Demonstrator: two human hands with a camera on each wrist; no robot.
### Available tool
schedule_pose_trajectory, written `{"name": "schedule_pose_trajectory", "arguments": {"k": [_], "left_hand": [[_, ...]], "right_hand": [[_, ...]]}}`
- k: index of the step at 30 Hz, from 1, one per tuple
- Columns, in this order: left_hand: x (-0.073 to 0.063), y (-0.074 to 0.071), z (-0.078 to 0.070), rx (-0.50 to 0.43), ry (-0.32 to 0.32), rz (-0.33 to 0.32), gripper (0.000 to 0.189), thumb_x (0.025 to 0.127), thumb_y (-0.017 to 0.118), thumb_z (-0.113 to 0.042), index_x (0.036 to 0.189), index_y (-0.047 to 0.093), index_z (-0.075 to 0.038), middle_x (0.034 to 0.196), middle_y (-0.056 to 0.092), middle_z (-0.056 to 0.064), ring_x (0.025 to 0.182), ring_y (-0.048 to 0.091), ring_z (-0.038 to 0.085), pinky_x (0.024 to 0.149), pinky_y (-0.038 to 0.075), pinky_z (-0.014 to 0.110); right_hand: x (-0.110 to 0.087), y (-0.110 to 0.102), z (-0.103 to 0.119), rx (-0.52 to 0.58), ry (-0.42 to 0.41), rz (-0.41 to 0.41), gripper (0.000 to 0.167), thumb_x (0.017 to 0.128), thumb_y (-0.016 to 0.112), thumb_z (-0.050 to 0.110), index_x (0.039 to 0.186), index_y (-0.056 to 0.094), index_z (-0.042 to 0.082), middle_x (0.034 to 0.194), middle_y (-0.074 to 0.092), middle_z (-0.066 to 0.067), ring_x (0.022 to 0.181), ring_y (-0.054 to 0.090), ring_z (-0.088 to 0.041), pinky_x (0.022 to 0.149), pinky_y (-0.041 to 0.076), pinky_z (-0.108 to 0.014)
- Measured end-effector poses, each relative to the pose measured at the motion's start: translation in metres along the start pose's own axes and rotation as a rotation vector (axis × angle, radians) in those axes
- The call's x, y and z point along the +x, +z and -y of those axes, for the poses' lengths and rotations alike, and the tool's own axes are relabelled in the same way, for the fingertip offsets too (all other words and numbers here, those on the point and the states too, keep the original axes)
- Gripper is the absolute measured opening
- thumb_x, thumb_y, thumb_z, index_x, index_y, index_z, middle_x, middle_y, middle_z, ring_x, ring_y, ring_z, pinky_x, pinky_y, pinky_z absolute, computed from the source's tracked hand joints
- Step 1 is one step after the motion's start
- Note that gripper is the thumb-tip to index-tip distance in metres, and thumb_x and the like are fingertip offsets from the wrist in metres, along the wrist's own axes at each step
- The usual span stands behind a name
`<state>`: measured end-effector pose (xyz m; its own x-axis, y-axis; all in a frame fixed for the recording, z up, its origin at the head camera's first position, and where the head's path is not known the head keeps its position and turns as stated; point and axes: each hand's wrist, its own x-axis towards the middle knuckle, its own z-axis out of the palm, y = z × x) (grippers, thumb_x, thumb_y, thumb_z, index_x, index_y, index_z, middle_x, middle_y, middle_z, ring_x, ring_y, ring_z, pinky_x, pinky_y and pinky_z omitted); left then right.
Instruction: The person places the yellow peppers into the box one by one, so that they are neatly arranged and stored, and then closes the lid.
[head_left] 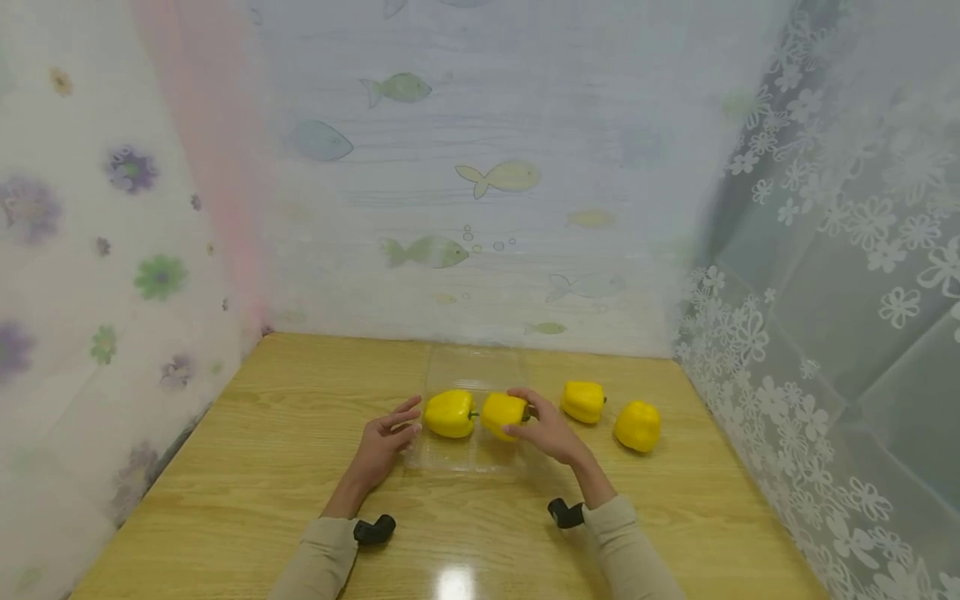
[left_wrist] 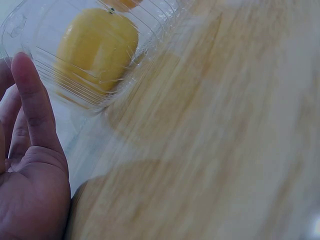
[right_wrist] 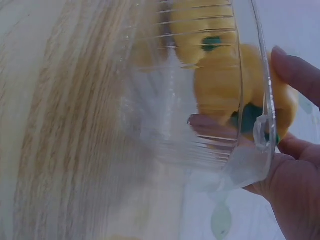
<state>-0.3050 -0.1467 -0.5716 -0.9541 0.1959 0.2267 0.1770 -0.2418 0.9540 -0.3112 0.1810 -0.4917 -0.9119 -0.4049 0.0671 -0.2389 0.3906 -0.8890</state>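
A clear plastic clamshell container (head_left: pixel 450 457) lies opened on the table, its lid (head_left: pixel 476 360) folded back toward the wall. In its left part sits a yellow bell pepper (head_left: pixel 448 414) with a green stem, seen through the ribbed side in the left wrist view. My right hand (head_left: pixel 553 432) grips a second yellow bell pepper (head_left: pixel 501 416) between thumb and fingers, in the right part. The right wrist view shows the thumb reaching inside the clear wall. My left hand (head_left: pixel 381 443) is at the container's left side, fingers extended, fingertips right at the rim.
Two more yellow bell peppers, one lying on its side (head_left: pixel 582 402) and one farther right (head_left: pixel 637 426), are on the wooden table (head_left: pixel 300 417) right of the container. Patterned curtains enclose the table at the back and both sides.
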Motion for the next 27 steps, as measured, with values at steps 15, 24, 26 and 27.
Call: {"name": "schedule_pose_trajectory", "arguments": {"k": [15,24,26,27], "left_hand": [[-0.001,0.001,0.001,0.034,0.005,-0.014,0.045,0.096,0.069,-0.006,0.133,0.057,0.017,0.159,0.040,0.019,0.106,0.066,0.007,0.068,0.054,0.018],[0.000,0.001,0.001,0.022,0.000,-0.016,0.043,0.096,0.069,-0.005,0.132,0.058,0.016,0.159,0.040,0.018,0.103,0.066,0.005,0.068,0.054,0.018],[0.000,0.001,0.001,0.018,-0.002,-0.017,0.042,0.096,0.068,-0.003,0.132,0.058,0.016,0.159,0.040,0.019,0.104,0.066,0.006,0.068,0.054,0.018],[0.000,0.001,0.001,0.018,-0.002,-0.017,0.042,0.096,0.068,-0.003,0.132,0.058,0.016,0.159,0.040,0.019,0.105,0.066,0.006,0.068,0.054,0.018]], "right_hand": [[0.010,0.004,0.001,-0.072,0.047,0.084,0.065,0.094,0.074,0.013,0.151,0.043,0.001,0.157,0.041,-0.021,0.145,0.031,-0.052,0.112,0.038,-0.061],[0.013,0.006,0.002,-0.069,0.072,0.084,0.064,0.093,0.074,0.008,0.150,0.046,0.000,0.158,0.040,-0.021,0.146,0.029,-0.049,0.115,0.032,-0.062],[0.013,0.006,0.002,-0.065,0.079,0.085,0.063,0.093,0.074,0.006,0.149,0.047,0.000,0.158,0.040,-0.021,0.147,0.029,-0.049,0.115,0.032,-0.062],[0.013,0.006,0.002,-0.066,0.080,0.082,0.062,0.093,0.073,0.005,0.149,0.047,0.000,0.157,0.040,-0.021,0.147,0.029,-0.049,0.115,0.033,-0.062]]}}
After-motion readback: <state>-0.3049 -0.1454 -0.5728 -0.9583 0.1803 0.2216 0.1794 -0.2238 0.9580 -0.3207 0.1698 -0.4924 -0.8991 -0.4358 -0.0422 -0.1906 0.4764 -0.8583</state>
